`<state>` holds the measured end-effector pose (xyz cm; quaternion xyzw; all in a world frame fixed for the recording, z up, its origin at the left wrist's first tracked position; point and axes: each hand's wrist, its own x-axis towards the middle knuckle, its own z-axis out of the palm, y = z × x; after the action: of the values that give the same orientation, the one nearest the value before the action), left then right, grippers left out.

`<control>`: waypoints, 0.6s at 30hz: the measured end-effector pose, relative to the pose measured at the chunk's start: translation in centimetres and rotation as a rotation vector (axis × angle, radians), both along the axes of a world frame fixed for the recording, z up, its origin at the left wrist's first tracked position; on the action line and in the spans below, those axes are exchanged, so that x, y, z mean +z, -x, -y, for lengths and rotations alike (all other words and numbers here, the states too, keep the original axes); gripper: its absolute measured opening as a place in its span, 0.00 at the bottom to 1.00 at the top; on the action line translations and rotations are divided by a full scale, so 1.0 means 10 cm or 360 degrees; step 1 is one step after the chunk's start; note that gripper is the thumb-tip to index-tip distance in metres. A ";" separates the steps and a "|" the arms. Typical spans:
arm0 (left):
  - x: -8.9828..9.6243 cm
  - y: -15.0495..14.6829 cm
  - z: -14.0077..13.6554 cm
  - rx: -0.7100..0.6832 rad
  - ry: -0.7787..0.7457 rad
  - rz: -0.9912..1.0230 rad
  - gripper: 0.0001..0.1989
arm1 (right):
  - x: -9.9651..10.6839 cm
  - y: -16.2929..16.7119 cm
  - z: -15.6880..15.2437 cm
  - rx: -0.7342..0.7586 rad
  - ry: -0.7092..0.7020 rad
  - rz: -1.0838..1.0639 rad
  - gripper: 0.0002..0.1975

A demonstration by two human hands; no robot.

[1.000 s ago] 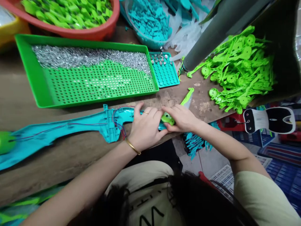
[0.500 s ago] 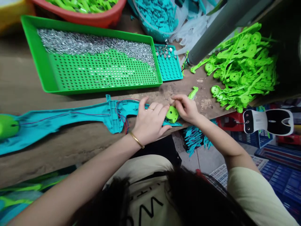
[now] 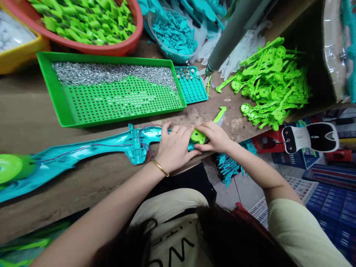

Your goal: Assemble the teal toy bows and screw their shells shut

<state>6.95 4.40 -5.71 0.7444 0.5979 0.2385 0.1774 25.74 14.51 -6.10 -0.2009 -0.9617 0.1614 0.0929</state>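
A long turquoise plastic shell (image 3: 91,145) lies open side up along the table's front edge, with thin red and dark wires running through it. My left hand (image 3: 176,146) is closed over its narrow right part, fingers on the far side and thumb on the near side. Just right of it, a lime-green round-headed part (image 3: 198,137) sits in the shell, its lime-green arm (image 3: 220,114) sticking out beyond my fingers. My right hand (image 3: 214,137) grips this end, with fingers on the far edge and thumb on the near edge. My palms hide some of the shell.
Behind the shell stands a green perforated tray (image 3: 119,118) of small metal pins, beside a turquoise tray (image 3: 194,92) with small metal discs. A grey post (image 3: 228,40) rises near a heap of lime-green parts (image 3: 272,81). A red basin (image 3: 136,26) stands at the back left.
My right hand has moved from a pinch beyond the round part to a grip around the shell's end. My left hand stays on the shell. The view has shifted, showing more of the back.
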 end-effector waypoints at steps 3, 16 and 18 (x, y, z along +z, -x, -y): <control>0.00 -0.01 -0.01 0.0000 0.0001 -0.0001 0.30 | -0.03 0.00 -0.04 0.0019 -0.0056 -0.0036 0.30; 0.14 0.20 -0.20 -0.0326 0.0295 -0.0122 0.30 | -0.12 -0.01 -0.01 -0.0041 0.0059 -0.0100 0.31; 0.19 0.27 -0.33 -0.0467 0.0380 -0.0141 0.29 | -0.09 0.00 -0.01 -0.0047 0.0136 -0.0045 0.32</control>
<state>4.25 7.71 -3.81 0.8070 0.5144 0.1045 0.2707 25.77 14.58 -7.04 -0.2165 -0.9496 0.2036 0.1002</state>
